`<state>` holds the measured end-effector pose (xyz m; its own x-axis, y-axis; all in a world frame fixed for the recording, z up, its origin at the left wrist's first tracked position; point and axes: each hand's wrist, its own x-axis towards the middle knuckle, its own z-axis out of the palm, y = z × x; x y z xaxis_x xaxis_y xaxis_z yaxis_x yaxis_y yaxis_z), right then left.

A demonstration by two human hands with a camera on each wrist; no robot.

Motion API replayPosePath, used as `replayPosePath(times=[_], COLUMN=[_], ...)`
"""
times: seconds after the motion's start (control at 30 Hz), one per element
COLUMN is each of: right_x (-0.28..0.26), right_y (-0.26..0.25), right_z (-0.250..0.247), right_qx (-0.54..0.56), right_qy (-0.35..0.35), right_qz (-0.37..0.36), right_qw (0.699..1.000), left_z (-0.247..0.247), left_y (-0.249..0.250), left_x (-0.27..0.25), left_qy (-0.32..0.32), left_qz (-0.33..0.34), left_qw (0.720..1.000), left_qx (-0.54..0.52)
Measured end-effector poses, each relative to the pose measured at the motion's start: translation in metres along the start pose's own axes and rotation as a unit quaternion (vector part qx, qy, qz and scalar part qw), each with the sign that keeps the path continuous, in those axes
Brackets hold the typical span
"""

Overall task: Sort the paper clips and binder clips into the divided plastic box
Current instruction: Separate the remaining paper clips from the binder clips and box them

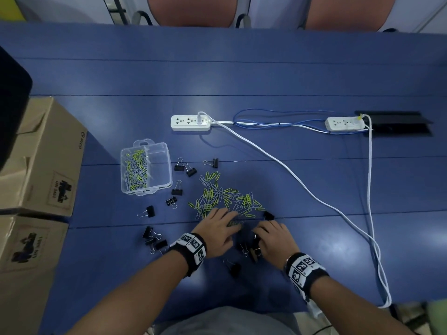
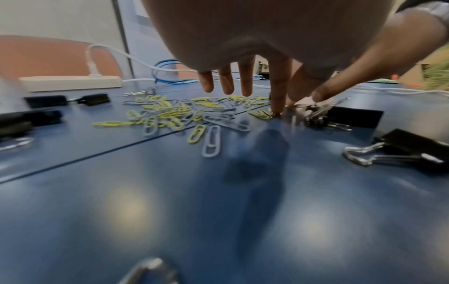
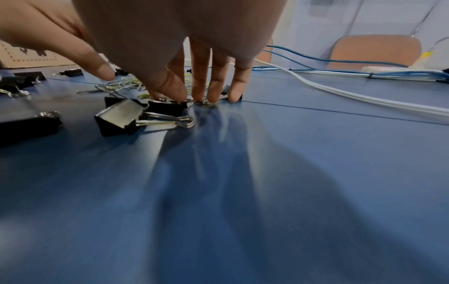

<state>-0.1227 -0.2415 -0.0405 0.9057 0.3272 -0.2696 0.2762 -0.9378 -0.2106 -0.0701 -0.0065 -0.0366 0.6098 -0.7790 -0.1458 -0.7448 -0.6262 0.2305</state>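
Note:
The clear divided box (image 1: 158,151) stands left of centre; its left compartment holds several paper clips (image 1: 135,170). A loose pile of yellow and grey paper clips (image 1: 225,199) lies in front of my hands. Black binder clips (image 1: 177,191) are scattered around it. My left hand (image 1: 228,220) lies flat with straight fingers, and its index fingertip (image 2: 275,109) touches the table at the pile's near edge. My right hand (image 1: 262,232) has its fingertips down on the table. Its thumb and forefinger pinch a black binder clip (image 3: 167,109). Another binder clip (image 3: 119,119) lies just beside it.
Two cardboard boxes (image 1: 43,155) stand at the left edge. Two white power strips (image 1: 189,123) with white and blue cables (image 1: 290,170) run across the far and right side. A black slot (image 1: 399,124) is set in the table at far right. Chairs stand beyond the table.

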Motion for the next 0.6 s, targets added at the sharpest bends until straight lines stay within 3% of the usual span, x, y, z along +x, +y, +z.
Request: replayPosePath(times=[0.13,0.2,0.3,0.37,0.5,0.6], right_x=[0.010,0.026,0.056,0.074,0.098,0.107], right_y=[0.006,0.003,-0.008,-0.018,-0.044,-0.059], right_z=[-0.003,-0.012,-0.030,-0.038,-0.043,-0.042], right_qx=[0.021,0.051,0.006,-0.020,0.030,0.099], right_qy=[0.077,0.098,0.037,-0.041,-0.064,-0.066], right_qz=[0.018,0.040,0.090,0.144,0.213,0.208], right_qw=[0.997,0.993,0.995,0.988,0.974,0.971], left_z=[-0.002,-0.005,-0.013,-0.016,-0.014,-0.011], left_y=[-0.015,-0.018,-0.023,-0.025,-0.031,-0.037], left_x=[-0.011,-0.016,-0.019,-0.016,-0.001,0.009], left_qy=[0.024,0.023,-0.031,-0.057,-0.039,0.022], left_qz=[-0.078,-0.175,-0.368,-0.432,-0.452,-0.413], left_qw=[0.997,0.984,0.927,0.895,0.872,0.884], left_qx=[-0.017,-0.031,-0.063,-0.092,-0.184,-0.219])
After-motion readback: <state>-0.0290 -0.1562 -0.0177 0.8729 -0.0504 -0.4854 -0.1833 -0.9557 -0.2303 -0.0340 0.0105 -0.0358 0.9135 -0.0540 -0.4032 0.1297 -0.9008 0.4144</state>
